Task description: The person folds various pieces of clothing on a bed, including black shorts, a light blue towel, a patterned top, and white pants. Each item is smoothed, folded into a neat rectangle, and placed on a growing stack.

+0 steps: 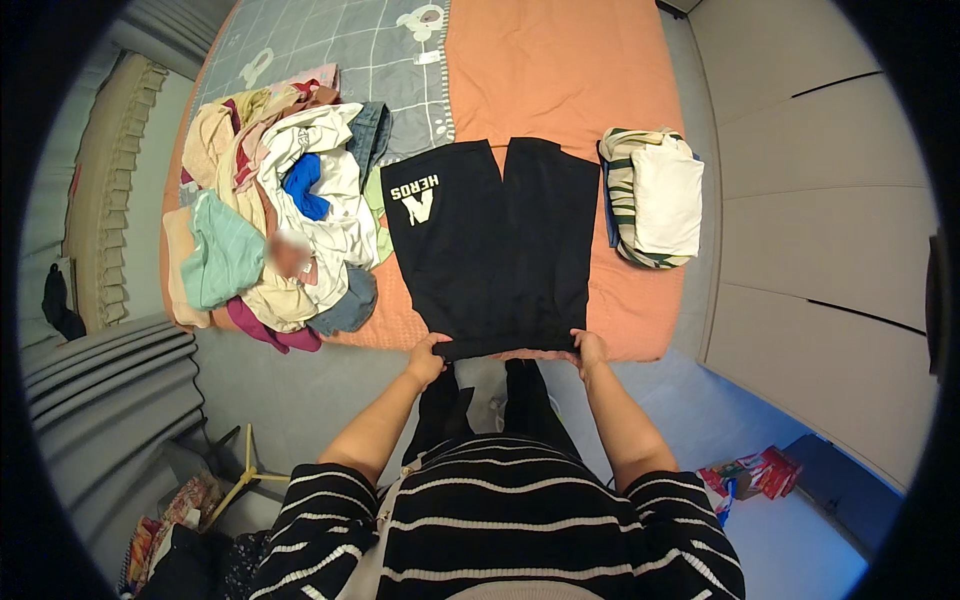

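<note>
With forearms [375, 425] angling forward and inward, the person's left hand [426, 361] and right hand [591, 353], set well apart, are pinching opposite ends of the waistband [510, 346] of black shorts [490, 245]. The shorts are lying flat on the orange bedsheet [560, 60], legs pointing away, the waist-to-hem axis running straight ahead between a clothes heap [340, 235] and a folded stack [668, 200].
</note>
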The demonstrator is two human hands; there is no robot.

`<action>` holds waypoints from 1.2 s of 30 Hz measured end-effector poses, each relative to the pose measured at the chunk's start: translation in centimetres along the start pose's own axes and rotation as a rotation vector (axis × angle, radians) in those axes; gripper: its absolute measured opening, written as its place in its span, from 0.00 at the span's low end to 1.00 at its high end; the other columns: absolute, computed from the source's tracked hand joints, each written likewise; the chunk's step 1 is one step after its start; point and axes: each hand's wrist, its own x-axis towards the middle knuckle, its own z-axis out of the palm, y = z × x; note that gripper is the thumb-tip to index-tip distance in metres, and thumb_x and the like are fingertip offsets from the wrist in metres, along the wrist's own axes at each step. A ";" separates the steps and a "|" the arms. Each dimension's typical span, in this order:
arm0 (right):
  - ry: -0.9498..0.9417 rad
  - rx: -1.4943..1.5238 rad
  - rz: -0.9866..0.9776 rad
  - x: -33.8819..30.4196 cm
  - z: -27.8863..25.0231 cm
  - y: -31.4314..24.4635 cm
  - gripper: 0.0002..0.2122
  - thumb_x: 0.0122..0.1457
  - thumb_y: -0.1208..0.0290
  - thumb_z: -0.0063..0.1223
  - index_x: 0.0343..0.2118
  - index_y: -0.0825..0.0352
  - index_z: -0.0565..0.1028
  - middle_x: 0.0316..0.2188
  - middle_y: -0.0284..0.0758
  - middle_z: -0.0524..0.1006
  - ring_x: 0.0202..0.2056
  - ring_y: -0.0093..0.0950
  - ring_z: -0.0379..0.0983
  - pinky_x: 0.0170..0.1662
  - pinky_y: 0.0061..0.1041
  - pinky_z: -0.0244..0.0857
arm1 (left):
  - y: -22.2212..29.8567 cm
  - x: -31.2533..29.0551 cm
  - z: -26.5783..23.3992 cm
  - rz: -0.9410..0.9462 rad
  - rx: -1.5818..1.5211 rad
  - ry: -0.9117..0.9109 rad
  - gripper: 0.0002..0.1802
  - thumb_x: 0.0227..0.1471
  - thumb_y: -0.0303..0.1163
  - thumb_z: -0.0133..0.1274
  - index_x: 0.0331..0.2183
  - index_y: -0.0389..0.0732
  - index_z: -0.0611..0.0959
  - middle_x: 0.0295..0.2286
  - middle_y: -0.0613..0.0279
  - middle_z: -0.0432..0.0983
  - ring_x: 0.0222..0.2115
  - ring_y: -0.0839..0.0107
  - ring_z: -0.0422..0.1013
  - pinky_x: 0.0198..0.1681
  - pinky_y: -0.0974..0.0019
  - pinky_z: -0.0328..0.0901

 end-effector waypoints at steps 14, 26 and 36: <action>-0.374 -0.870 -1.596 -11.4 13.5 -2.5 0.22 0.45 0.81 0.49 0.47 0.62 0.70 0.41 0.38 0.71 0.42 0.40 0.67 0.45 0.34 0.64 | 3.2 -0.9 2.5 0.184 -0.360 0.144 0.13 0.43 0.19 0.50 0.34 0.41 0.79 0.22 0.69 0.69 0.20 0.79 0.62 0.24 0.74 0.59; -0.780 -0.769 -1.350 -12.3 11.9 2.4 0.27 0.48 0.77 0.50 0.55 0.66 0.63 0.44 0.43 0.71 0.44 0.41 0.66 0.47 0.35 0.61 | 5.9 -3.6 0.2 -0.097 -0.822 -0.130 0.13 0.55 0.35 0.49 0.41 0.39 0.74 0.38 0.58 0.75 0.39 0.64 0.73 0.44 0.56 0.68; -0.250 -0.434 -1.619 -14.8 9.4 -2.8 0.22 0.50 0.72 0.56 0.50 0.68 0.67 0.47 0.46 0.68 0.48 0.44 0.64 0.52 0.36 0.58 | 19.3 -9.3 1.2 0.068 -0.896 -0.304 0.17 0.54 0.29 0.51 0.46 0.34 0.72 0.41 0.55 0.74 0.40 0.66 0.74 0.40 0.64 0.72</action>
